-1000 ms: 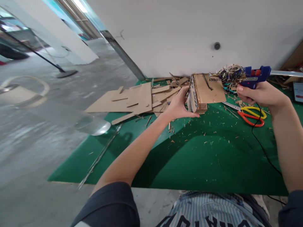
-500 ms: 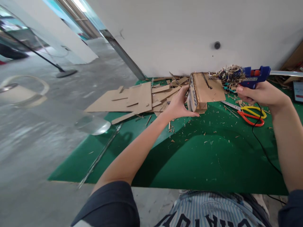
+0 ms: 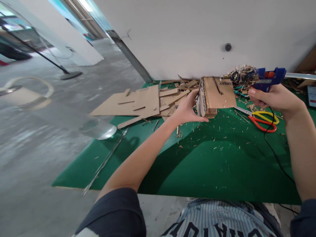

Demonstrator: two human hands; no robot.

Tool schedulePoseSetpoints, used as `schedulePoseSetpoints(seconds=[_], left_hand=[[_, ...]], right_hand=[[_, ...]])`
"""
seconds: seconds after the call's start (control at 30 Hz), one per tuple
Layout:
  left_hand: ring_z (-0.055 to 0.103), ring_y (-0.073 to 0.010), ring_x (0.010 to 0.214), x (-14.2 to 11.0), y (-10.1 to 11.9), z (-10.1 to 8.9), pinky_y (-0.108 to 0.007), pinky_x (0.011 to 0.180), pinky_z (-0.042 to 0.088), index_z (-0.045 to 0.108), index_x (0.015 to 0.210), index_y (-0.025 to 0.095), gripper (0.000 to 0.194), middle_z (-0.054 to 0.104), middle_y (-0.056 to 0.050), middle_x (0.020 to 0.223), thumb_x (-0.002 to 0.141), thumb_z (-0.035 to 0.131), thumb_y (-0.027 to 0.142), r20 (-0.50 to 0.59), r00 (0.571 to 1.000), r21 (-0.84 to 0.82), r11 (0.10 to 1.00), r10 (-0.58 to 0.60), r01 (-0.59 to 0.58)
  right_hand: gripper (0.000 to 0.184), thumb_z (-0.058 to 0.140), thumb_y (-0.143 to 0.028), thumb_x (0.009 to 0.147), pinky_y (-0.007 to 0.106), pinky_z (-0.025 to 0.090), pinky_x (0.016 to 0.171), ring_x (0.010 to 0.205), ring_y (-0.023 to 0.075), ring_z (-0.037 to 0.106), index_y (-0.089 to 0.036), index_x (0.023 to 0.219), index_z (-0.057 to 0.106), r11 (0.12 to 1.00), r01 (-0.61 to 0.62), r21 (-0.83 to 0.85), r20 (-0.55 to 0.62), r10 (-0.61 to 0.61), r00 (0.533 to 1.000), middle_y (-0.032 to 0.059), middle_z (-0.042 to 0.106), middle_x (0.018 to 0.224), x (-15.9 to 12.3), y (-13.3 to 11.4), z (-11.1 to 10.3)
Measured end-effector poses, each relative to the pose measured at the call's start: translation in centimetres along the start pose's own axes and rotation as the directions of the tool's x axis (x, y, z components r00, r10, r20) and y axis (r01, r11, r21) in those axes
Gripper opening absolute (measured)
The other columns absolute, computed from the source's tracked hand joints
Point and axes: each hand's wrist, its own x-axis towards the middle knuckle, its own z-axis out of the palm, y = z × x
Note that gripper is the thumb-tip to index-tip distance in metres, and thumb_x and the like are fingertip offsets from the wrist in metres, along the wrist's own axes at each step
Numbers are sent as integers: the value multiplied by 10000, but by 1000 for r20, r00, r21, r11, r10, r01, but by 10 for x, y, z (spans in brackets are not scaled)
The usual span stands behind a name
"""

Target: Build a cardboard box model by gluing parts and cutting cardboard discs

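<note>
My left hand (image 3: pixel 189 108) grips the left side of a small cardboard structure (image 3: pixel 219 95), its thumb along the near lower edge and its fingers partly hidden behind the upright panel. A thin dark strip lies on the structure's flat face, beside printed letters. In my right hand (image 3: pixel 274 97) is a blue glue gun (image 3: pixel 270 79), pointing left, with a clear glue stick (image 3: pixel 300 76) out of its back. Shreds of cardboard cling in a clump around its front. The nozzle tip is near the structure's far right edge; contact cannot be made out.
Scissors (image 3: pixel 264 120) with red and yellow handles lie right of the structure. Cardboard pieces (image 3: pixel 145 102) are heaped left and behind. Clear glue sticks (image 3: pixel 106 161) lie on the green table (image 3: pixel 209 168) at left. A black cord (image 3: pixel 274 154) hangs at right; a wall (image 3: pixel 185 39) stands behind.
The glue gun has shifted slightly right along the structure's far edge, uncovering more of the printed letters. My left hand keeps its hold. The whole view has shifted a little.
</note>
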Motion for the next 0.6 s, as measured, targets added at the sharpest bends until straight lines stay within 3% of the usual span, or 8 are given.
schedulePoseSetpoints(seconds=[0.27, 0.43, 0.5, 0.6], left_hand=[[612, -442, 1266, 0, -1, 0, -527, 1005, 554, 402, 1500, 217, 1344, 582, -219, 1417, 400, 844, 852, -4, 1000, 8, 1000, -13, 13], [550, -443, 1352, 1, 8, -2, -534, 1087, 515, 384, 1524, 195, 1326, 535, -221, 1489, 448, 865, 803, 39, 995, -153, 983, -93, 98], [524, -458, 1378, 0, 11, -5, -545, 1111, 496, 434, 1484, 161, 1262, 538, -229, 1491, 471, 867, 775, 96, 982, -286, 941, -162, 183], [568, -483, 1325, -6, 12, -8, -577, 1063, 525, 543, 1368, 143, 1108, 618, -224, 1405, 492, 849, 748, 211, 937, -528, 774, -279, 350]], right_hand=[[475, 673, -585, 917, 295, 263, 451, 497, 71, 331, -224, 676, 481, 1000, 25, 8, 11, -25, 1000, -43, 398, 558, 0, 2, -2], [408, 707, -567, 901, 281, 239, 430, 475, 72, 322, -226, 763, 529, 991, 65, 114, 32, -69, 997, -63, 387, 538, 2, 6, -3], [406, 721, -574, 886, 276, 198, 416, 473, 71, 304, -220, 791, 547, 980, 64, 186, 23, -69, 997, -67, 379, 538, 3, 9, -3], [392, 748, -563, 866, 267, 166, 411, 482, 71, 298, -208, 849, 583, 954, 53, 294, 2, -56, 998, -70, 388, 547, 4, 9, 2]])
